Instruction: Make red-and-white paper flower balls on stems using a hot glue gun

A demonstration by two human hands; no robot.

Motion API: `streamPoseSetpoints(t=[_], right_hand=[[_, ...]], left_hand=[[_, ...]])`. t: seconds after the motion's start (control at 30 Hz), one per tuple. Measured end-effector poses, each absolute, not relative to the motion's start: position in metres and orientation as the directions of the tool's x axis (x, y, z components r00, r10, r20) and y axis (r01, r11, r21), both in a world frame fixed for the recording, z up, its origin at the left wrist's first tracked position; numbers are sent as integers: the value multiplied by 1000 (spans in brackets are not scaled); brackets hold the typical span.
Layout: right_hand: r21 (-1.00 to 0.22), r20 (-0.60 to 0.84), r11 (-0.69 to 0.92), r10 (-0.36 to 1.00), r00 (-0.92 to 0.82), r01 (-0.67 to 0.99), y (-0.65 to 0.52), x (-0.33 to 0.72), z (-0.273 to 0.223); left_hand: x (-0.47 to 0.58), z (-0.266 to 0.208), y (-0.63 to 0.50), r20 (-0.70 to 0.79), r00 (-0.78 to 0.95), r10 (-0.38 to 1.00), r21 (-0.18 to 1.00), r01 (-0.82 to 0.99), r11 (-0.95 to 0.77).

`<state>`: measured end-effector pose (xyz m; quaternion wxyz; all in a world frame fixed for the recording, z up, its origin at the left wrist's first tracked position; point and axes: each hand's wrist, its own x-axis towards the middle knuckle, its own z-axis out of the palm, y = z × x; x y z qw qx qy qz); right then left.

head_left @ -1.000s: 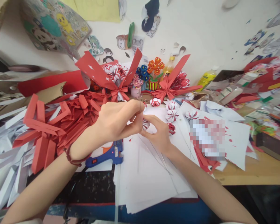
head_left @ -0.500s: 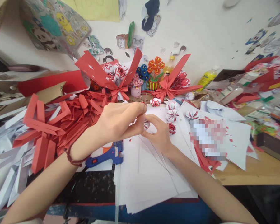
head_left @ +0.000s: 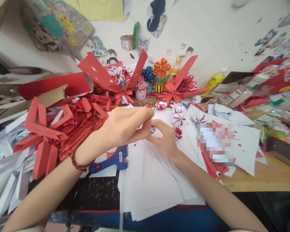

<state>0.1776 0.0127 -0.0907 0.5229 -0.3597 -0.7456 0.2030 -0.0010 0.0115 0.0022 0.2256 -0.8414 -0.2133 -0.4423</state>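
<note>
My left hand (head_left: 125, 126) is closed, its fingers pinched together over the white paper. From its fingertips a thin wire-like stem (head_left: 154, 111) sticks up. Between the hands shows a sliver of a small red-and-white paper flower (head_left: 152, 130), mostly hidden behind the fingers. Thumb and forefinger of my right hand (head_left: 166, 138) pinch this flower from the right side. Close by lie more folded paper flowers: a white one with red streaks (head_left: 178, 120), and a dark red one (head_left: 178, 133) just behind my right hand.
A blue glue gun (head_left: 108, 163) lies below my left wrist. Folded red paper strips (head_left: 79, 129) and white strips (head_left: 7, 154) pile up at left. White sheets (head_left: 157, 183) lie under my hands. Paper bouquets (head_left: 122, 75) and bead flowers (head_left: 161, 69) stand at the back.
My left hand has shifted slightly to the right and its wrist has turned a little. The thin stem above its fingertips shows more clearly. My right hand stays almost in place.
</note>
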Motion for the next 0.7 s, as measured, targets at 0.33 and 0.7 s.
streamPoseSetpoints(t=[0.33, 0.7], right_hand=[[-673, 656, 678, 732, -185, 296, 13, 178, -91], [-688, 639, 666, 744, -195, 288, 13, 179, -89]], left_hand=[[-1, 0, 14, 853, 503, 138, -202, 563, -801], [-6, 5, 12, 823, 539, 178, -109, 457, -883]])
